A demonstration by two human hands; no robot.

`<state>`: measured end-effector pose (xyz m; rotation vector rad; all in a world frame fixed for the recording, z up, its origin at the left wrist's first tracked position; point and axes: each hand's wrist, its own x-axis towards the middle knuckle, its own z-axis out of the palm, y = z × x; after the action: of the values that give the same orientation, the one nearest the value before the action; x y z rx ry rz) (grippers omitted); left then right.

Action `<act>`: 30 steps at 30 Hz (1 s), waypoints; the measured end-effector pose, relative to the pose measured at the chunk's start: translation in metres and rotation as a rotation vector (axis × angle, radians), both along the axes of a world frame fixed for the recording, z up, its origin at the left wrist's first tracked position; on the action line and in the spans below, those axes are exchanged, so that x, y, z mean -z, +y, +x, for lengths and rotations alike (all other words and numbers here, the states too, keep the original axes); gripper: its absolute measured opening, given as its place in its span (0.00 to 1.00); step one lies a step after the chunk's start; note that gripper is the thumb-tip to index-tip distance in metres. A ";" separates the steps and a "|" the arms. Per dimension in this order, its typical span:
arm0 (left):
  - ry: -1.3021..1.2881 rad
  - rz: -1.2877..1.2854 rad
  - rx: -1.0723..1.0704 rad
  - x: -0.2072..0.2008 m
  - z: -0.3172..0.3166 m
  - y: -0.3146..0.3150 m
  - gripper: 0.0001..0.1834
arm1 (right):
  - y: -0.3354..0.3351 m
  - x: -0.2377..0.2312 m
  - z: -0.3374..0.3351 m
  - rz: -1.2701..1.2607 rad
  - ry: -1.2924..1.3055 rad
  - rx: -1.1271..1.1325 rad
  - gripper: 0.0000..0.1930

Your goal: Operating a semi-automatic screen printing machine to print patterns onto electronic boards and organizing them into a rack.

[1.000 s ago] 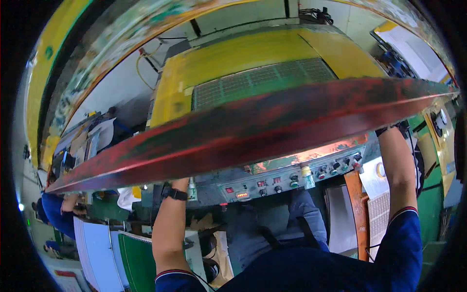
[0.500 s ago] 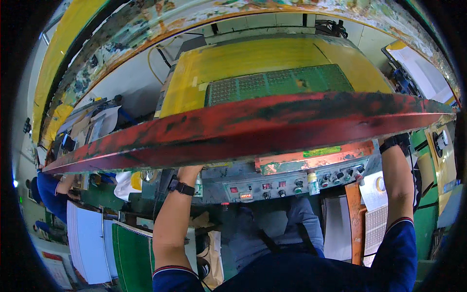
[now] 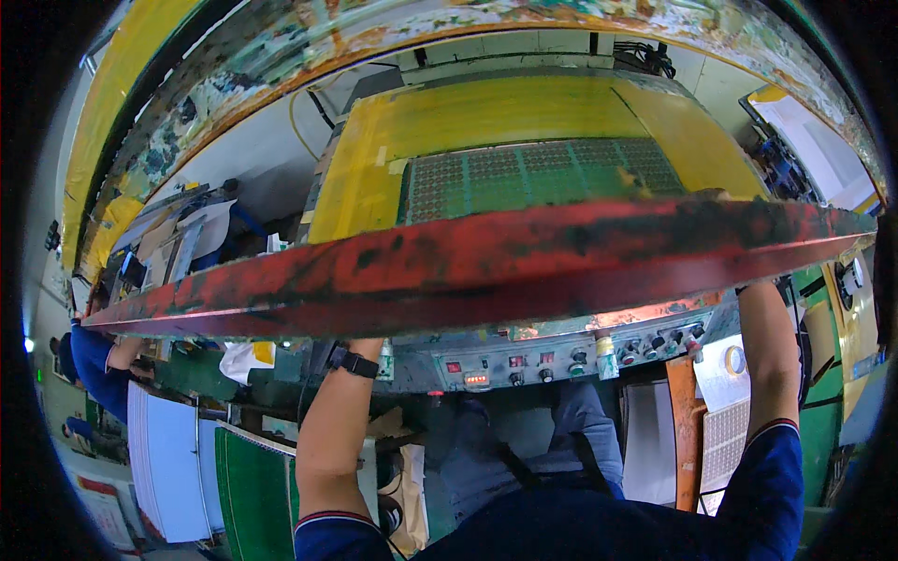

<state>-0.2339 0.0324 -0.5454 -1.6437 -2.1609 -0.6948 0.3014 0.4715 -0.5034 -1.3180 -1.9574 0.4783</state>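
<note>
A long red bar (image 3: 524, 252), smeared with dark green ink, crosses the view in front of me. My left hand (image 3: 366, 348) reaches up to its lower edge, a black watch (image 3: 355, 364) on the wrist; the fingers are hidden behind the bar. My right hand (image 3: 760, 290) goes behind the bar near its right end, and its fingers are hidden too. Past the bar lies a green sheet with rows of small patterns (image 3: 524, 178), surrounded by yellow surfacing (image 3: 505, 107) on the machine bed.
Below the bar is a control panel (image 3: 496, 366) with knobs and a lit display. A paint-stained beam (image 3: 449, 33) arches overhead. White boards (image 3: 168, 458) and a green board (image 3: 253, 486) stand at left. Another person's arm (image 3: 101, 360) is at far left. A tape roll (image 3: 734, 359) rests at right.
The red bar sits lower in view, covering more of the coppery block above the control panel. More of the patterned green sheet shows beyond it. Both hands stay at the bar.
</note>
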 end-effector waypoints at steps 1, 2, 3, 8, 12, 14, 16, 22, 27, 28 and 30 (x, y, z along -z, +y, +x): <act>-0.009 -0.016 -0.001 0.003 0.001 0.000 0.20 | 0.001 0.003 0.000 0.002 -0.005 -0.004 0.12; -0.009 -0.027 0.001 0.001 0.002 0.000 0.20 | 0.000 0.004 0.001 0.011 -0.006 0.003 0.12; -0.010 -0.038 -0.001 0.000 0.003 0.000 0.20 | -0.001 0.005 0.003 0.023 -0.009 0.008 0.12; -0.215 -0.412 -0.151 -0.078 0.063 0.024 0.20 | 0.002 0.010 0.047 0.321 -0.100 0.114 0.12; -0.112 0.266 0.108 -0.043 0.026 0.005 0.17 | -0.072 -0.008 -0.005 0.191 -0.040 -0.117 0.10; -0.375 0.349 0.158 -0.063 0.072 -0.016 0.16 | -0.133 -0.026 -0.004 0.162 0.094 -0.109 0.11; -0.485 0.376 0.182 -0.050 0.105 -0.055 0.16 | -0.187 -0.036 0.004 0.185 0.003 -0.078 0.11; -0.980 0.290 0.056 -0.006 0.193 -0.209 0.16 | -0.310 -0.031 -0.029 0.196 0.008 -0.507 0.10; -1.093 0.170 -0.055 0.012 0.252 -0.232 0.13 | -0.381 -0.030 -0.036 0.041 -0.064 -0.667 0.10; -0.993 0.157 -0.045 0.015 0.255 -0.249 0.14 | -0.407 -0.030 -0.043 -0.016 -0.058 -0.680 0.09; -0.981 0.198 -0.083 0.036 0.267 -0.304 0.13 | -0.453 -0.019 -0.058 -0.009 -0.053 -0.765 0.10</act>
<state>0.0328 -0.2718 -0.5819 -1.1989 -2.5859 -1.9120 0.2430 0.0182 -0.4845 -0.5388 -2.4687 0.8088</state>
